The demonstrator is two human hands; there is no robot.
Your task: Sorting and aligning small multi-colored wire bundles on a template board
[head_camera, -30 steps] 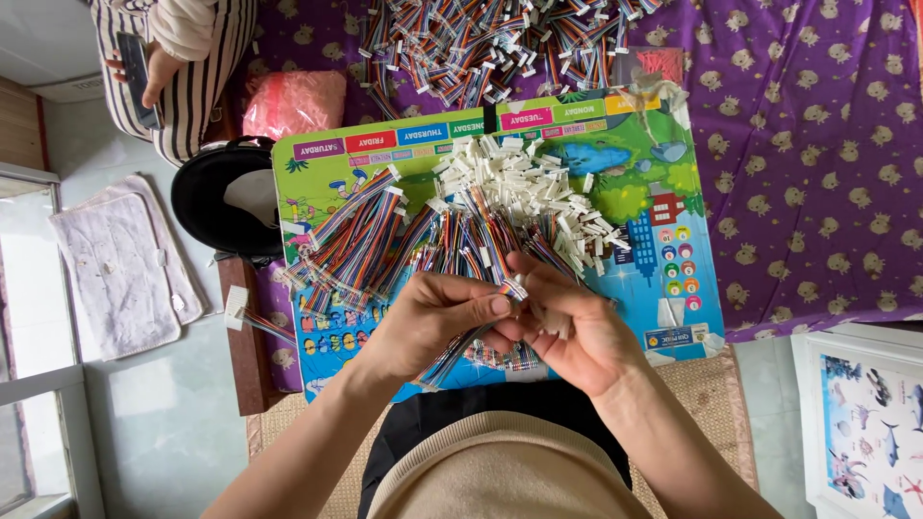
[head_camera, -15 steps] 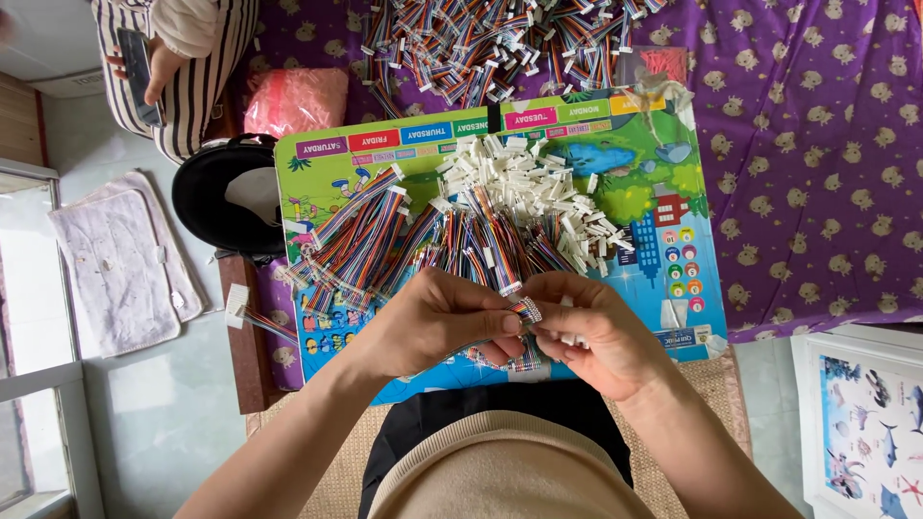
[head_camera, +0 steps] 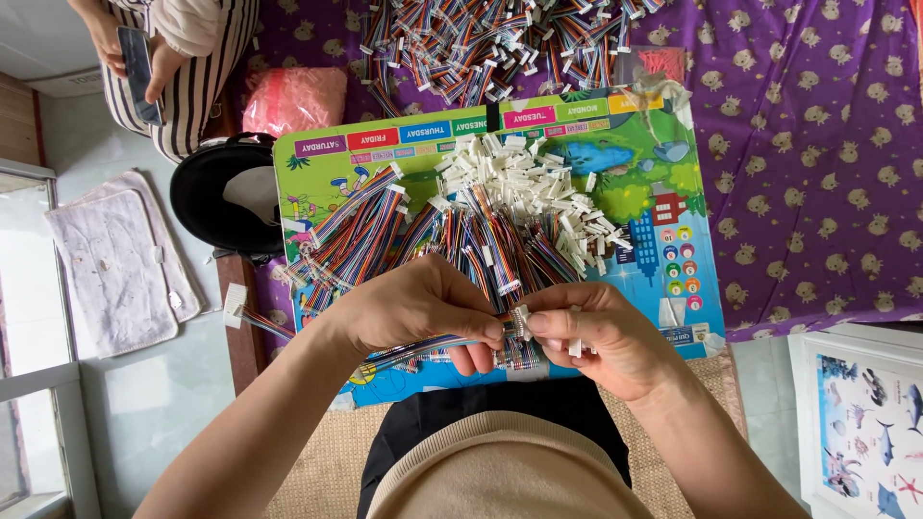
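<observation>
Purple patterned cloth (head_camera: 827, 173) under colourful board (head_camera: 654, 163), pale floor (head_camera: 144, 404) alongside.

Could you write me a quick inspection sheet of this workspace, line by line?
Surface: colourful board on a purple cloth.
Job's things: rainbow cable with white connector, pinched between both hands.
Clutter: loose white connectors, cable bundles on the board; a larger cable heap beyond; pink bag.
Grippers: left hand grips the cable; right hand holds the connector end.
Cables: many, multicoloured, none trailing off the cloth that I can see.
Surroundings: another person holding a phone, black hat, woven mat.
</observation>
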